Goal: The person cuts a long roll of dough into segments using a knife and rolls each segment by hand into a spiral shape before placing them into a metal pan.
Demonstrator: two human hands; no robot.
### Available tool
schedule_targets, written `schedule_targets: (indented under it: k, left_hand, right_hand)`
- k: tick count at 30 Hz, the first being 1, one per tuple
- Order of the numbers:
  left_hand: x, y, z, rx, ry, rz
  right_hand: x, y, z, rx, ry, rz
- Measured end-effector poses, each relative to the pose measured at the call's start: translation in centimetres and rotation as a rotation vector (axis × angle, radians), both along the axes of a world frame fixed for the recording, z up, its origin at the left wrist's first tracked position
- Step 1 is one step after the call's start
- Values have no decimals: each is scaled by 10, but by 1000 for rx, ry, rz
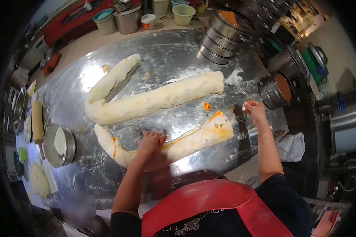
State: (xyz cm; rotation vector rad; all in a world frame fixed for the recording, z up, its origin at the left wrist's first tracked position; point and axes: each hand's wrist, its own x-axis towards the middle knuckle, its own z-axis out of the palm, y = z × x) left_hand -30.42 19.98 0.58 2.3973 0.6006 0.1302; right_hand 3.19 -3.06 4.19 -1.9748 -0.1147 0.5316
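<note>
My left hand (pixel 152 144) reaches across the near dough roll (pixel 202 139), its fingers bent down at the floured steel just beyond it. Its palm side is hidden, so any hold does not show. Orange filling marks the seam and right end of this roll. To the right, my right hand (pixel 254 109) is raised with fingertips pinched together on a small white lump (pixel 244 107), probably dough or flour. A longer, thicker dough roll (pixel 160 99) lies farther back, bent sharply at its left end. Between the rolls' right ends sits a scrap of orange filling (pixel 207 106).
A steel bowl (pixel 68 148) with a white scraper (pixel 60 141) and a rolling pin (pixel 37 121) are at left, near a dough lump (pixel 39 179). Stacked steel steamers (pixel 221 41) stand back right, another steamer (pixel 268 91) nearer. A white plastic bag (pixel 292 146) lies at the right edge.
</note>
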Motion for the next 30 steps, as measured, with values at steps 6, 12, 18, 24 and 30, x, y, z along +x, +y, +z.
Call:
schedule_targets:
  k: [6, 12, 18, 24, 30]
  left_hand:
    - [51, -32, -12, -153, -102, -134]
    - [122, -67, -25, -141, -168, -156]
    - [177, -89, -34, -202, 82, 122]
    - [173, -88, 3, -518, 355, 86]
    - [180, -104, 17, -536, 365, -175]
  right_hand:
    - [35, -62, -41, -33, -47, -2]
    - [25, -42, -41, -326, -359, 651]
    - [-2, 21, -86, 68, -510, 975]
    - [-6, 16, -56, -57, -443, 1224]
    - [-17, -9, -60, 202, 344, 1016]
